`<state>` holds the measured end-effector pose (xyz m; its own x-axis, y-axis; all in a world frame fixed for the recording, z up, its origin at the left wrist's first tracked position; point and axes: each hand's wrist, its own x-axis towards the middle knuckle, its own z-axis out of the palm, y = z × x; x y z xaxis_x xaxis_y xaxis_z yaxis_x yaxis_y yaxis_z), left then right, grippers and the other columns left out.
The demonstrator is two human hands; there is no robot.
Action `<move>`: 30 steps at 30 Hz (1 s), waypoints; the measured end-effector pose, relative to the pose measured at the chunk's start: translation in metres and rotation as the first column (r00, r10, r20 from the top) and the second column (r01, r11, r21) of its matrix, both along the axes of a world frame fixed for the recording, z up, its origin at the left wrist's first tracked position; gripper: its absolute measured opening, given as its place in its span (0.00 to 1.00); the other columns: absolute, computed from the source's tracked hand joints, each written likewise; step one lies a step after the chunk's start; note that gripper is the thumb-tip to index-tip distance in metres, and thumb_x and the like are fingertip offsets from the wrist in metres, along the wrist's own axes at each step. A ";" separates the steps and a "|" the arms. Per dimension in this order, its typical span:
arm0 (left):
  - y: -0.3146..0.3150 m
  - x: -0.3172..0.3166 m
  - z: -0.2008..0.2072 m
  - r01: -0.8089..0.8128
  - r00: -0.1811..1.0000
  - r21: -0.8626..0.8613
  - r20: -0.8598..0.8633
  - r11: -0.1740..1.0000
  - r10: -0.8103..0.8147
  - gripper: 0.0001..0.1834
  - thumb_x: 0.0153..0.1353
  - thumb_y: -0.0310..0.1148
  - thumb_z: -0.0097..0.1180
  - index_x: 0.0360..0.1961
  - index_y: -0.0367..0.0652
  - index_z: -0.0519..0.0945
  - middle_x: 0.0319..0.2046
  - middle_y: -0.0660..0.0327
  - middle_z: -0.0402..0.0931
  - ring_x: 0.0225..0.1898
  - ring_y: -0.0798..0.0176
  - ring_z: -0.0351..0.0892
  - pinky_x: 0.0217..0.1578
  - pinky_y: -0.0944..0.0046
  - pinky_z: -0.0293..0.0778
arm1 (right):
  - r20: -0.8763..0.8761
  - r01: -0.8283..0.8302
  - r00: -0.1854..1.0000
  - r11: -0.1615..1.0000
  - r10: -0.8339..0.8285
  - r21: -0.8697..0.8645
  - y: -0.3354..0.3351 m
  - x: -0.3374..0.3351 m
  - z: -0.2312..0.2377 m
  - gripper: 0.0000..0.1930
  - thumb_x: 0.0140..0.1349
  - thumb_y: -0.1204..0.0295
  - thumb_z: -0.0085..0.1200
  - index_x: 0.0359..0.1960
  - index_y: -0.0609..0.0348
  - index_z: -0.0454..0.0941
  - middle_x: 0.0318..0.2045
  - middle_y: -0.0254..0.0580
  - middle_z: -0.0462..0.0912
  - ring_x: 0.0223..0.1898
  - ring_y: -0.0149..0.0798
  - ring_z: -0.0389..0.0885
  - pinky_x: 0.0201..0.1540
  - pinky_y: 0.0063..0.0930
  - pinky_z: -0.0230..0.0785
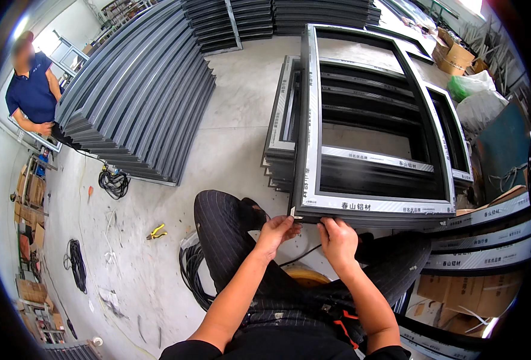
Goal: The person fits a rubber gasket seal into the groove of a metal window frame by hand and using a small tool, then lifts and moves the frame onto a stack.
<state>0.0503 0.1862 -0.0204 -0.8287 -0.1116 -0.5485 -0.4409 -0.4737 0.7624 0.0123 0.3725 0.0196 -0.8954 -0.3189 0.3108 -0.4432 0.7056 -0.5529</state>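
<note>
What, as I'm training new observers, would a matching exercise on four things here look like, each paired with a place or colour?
1. Pliers
2. Left hand
3. Co-worker
4. Right hand

A. At the near edge of the frame, between corners
B. Wearing dark blue
C. Yellow, on the floor
D. At the frame's near left corner

Pairs: 1-C, 2-D, 3-B, 4-A

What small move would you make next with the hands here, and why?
I'd probably slide the right hand along the near edge of the top frame toward its near-left corner. The left hand is there beside a small pale piece, and two hands might steady it better. What the fingers grip is unclear.
</note>
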 end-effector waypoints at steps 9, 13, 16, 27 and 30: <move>0.011 -0.001 0.002 -0.044 0.995 0.027 0.094 0.999 0.041 0.16 0.65 0.43 0.57 0.37 0.38 0.78 0.32 0.59 0.81 0.34 0.67 0.80 0.41 0.67 0.76 | -0.022 -0.025 0.999 0.999 0.026 0.039 -0.002 -0.004 0.000 0.05 0.53 0.72 0.60 0.30 0.57 0.81 0.25 0.45 0.78 0.27 0.50 0.78 0.30 0.40 0.71; 0.017 0.000 -0.018 -0.102 0.995 0.147 0.029 0.984 0.099 0.14 0.62 0.40 0.60 0.38 0.39 0.77 0.31 0.59 0.81 0.34 0.65 0.80 0.42 0.62 0.77 | 0.010 -0.027 1.000 0.998 0.026 0.065 -0.003 -0.003 -0.001 0.05 0.53 0.71 0.60 0.30 0.57 0.80 0.25 0.45 0.78 0.28 0.50 0.79 0.31 0.40 0.72; 0.016 -0.004 -0.025 -0.112 0.994 0.193 0.022 0.975 0.110 0.12 0.62 0.37 0.61 0.37 0.38 0.77 0.30 0.58 0.80 0.33 0.64 0.80 0.41 0.63 0.76 | 0.044 -0.032 0.999 0.994 0.028 0.101 0.002 -0.003 -0.005 0.06 0.54 0.72 0.59 0.33 0.58 0.79 0.26 0.46 0.78 0.28 0.51 0.78 0.31 0.40 0.72; -0.149 -0.102 -0.041 -0.425 0.905 0.171 0.055 0.889 0.422 0.11 0.62 0.39 0.60 0.31 0.43 0.76 0.24 0.62 0.78 0.23 0.66 0.76 0.27 0.66 0.75 | 0.289 0.189 0.946 0.975 -0.148 -0.118 0.128 0.014 0.034 0.20 0.49 0.84 0.59 0.45 0.61 0.72 0.32 0.40 0.76 0.30 0.31 0.75 0.34 0.24 0.70; -0.182 -0.117 -0.035 -0.382 0.922 0.105 0.119 0.918 0.369 0.11 0.61 0.42 0.61 0.33 0.47 0.77 0.27 0.65 0.78 0.29 0.66 0.75 0.33 0.65 0.74 | 0.376 0.333 0.908 0.859 -0.182 -0.388 0.153 0.013 0.039 0.17 0.50 0.86 0.59 0.41 0.60 0.71 0.30 0.32 0.73 0.29 0.22 0.70 0.32 0.17 0.65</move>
<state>-0.0665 0.0041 -0.0553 -0.6824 -0.3305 -0.6520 -0.2793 -0.7065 0.6503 0.0254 0.5259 0.0584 -0.9981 0.0373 0.0482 -0.0279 0.4230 -0.9057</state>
